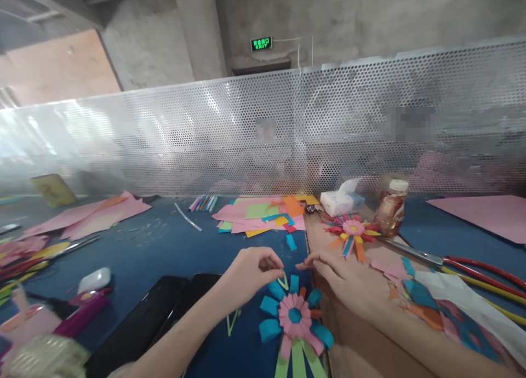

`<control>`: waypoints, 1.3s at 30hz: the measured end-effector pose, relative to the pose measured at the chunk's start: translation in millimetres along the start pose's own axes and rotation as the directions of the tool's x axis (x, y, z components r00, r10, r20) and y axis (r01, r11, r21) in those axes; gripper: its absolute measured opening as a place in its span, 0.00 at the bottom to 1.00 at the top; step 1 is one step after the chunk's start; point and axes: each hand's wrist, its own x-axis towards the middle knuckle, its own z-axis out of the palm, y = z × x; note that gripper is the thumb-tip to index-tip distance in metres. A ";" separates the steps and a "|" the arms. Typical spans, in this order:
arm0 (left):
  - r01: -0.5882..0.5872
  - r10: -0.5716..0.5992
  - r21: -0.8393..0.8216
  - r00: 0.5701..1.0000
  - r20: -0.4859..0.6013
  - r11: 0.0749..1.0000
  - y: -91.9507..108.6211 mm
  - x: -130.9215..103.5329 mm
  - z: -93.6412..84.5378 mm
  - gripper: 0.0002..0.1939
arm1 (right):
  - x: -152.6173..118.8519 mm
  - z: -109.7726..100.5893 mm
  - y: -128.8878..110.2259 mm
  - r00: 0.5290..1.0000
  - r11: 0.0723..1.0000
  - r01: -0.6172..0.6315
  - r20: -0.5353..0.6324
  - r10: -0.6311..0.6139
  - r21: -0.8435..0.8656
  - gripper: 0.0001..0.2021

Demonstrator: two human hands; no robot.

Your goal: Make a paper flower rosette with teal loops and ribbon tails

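Note:
A paper flower (295, 314) with a pink centre, blue and orange loops and green strips lies between my forearms at the front edge of the cardboard. Just above it, my left hand (259, 268) pinches a small folded green paper strip (283, 280). To its right, my right hand (335, 274) hovers with its fingers apart, holding nothing visible. Another green strip (232, 322) rests on the blue table left of the flower. A second paper flower (353, 229), pink, red, yellow and orange, lies farther back on the cardboard.
Scissors (427, 256) and a brown bottle (392, 208) are at the right. Behind stand a tissue box (341, 201), coloured paper sheets (257, 213) and markers (203, 204). Black phones (139, 323) lie at the left, before a perforated metal screen (184, 142).

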 end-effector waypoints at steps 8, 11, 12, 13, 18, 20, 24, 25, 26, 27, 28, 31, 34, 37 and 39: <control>0.019 -0.019 -0.016 0.999 0.037 1.000 -0.2 -1.6 -2.0 0.09 | -2.8 -1.6 -6.1 1.000 0.993 0.027 0.018 -0.025 -0.114 0.14; 0.012 -0.011 -0.013 0.999 0.051 1.000 0.0 -2.2 0.2 0.09 | -2.6 -0.2 -3.1 0.996 0.992 0.072 0.051 -0.067 -0.107 0.14; 0.010 -0.010 -0.010 0.998 0.055 1.000 0.0 -2.3 1.0 0.09 | -2.4 0.8 -1.2 0.996 0.992 0.080 0.056 -0.075 -0.101 0.13; 0.010 -0.010 -0.007 0.998 0.058 1.000 0.0 -2.2 1.7 0.09 | -2.2 1.8 1.0 0.995 0.991 0.092 0.059 -0.086 -0.094 0.13; 0.019 -0.019 -0.006 0.997 0.075 1.000 -1.8 -1.3 3.3 0.09 | -2.5 4.7 7.1 0.985 0.984 0.156 0.084 -0.148 -0.090 0.12; 0.015 -0.014 -0.010 0.997 0.077 1.000 -2.0 -1.2 3.1 0.09 | -3.5 3.9 4.9 0.985 0.981 0.162 0.076 -0.155 -0.106 0.12; 0.015 -0.016 0.021 0.999 0.047 1.000 -1.5 -2.3 1.5 0.08 | -4.3 1.3 -1.5 0.994 0.981 0.106 0.009 -0.106 -0.165 0.13; 0.017 -0.018 0.031 0.999 0.038 0.999 -1.8 -2.5 1.2 0.08 | -4.1 0.9 -2.4 0.996 0.981 0.081 -0.008 -0.084 -0.174 0.13; 0.017 -0.018 0.040 0.999 0.027 0.999 -2.3 -2.5 1.0 0.08 | -3.8 0.6 -2.8 0.998 0.983 0.057 -0.018 -0.061 -0.176 0.13; 0.014 -0.015 0.048 1.000 0.018 0.999 -3.2 -2.4 1.0 0.08 | -3.5 0.4 -3.0 0.999 0.984 0.038 -0.021 -0.042 -0.173 0.13; 0.010 -0.010 0.054 1.000 0.010 0.999 -4.2 -2.2 1.2 0.08 | -3.4 0.3 -3.0 0.999 0.986 0.025 -0.019 -0.029 -0.166 0.13; -0.002 0.002 0.073 1.000 -0.002 0.997 -7.2 -0.9 2.9 0.07 | -3.5 0.5 -2.8 1.000 0.989 0.023 0.002 -0.023 -0.146 0.13; -0.011 0.010 0.083 1.000 0.014 0.996 -8.2 0.1 5.6 0.07 | -4.2 0.5 -3.4 0.999 0.989 0.051 0.020 -0.049 -0.136 0.12; -0.020 0.017 0.094 0.999 0.033 0.995 -8.0 0.7 7.3 0.07 | -3.9 -0.2 -4.9 0.998 0.989 0.052 0.028 -0.048 -0.138 0.12; -0.020 0.016 0.107 0.999 0.040 0.994 -8.0 0.6 7.4 0.07 | -3.4 -0.9 -6.0 0.999 0.990 0.034 0.030 -0.030 -0.139 0.12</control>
